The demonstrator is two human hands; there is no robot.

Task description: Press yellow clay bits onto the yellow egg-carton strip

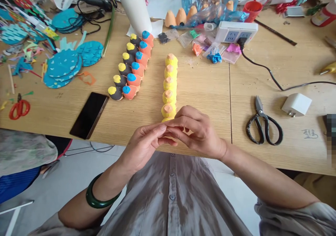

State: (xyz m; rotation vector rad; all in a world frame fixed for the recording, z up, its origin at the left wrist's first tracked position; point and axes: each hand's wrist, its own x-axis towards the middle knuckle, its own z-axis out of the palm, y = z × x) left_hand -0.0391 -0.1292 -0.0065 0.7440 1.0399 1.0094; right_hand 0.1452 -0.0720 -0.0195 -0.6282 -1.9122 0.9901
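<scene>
Fingers of the left hand (141,143) and right hand (202,131) meet, half curled, above the worktop's (204,89) near edge; whether they pinch anything I cannot tell. Just beyond, the yellow carton strip (170,85) runs toward the far edge. Left of it are black-and-orange carton rows (140,71) and, by the near edge, a phone (89,115).
</scene>
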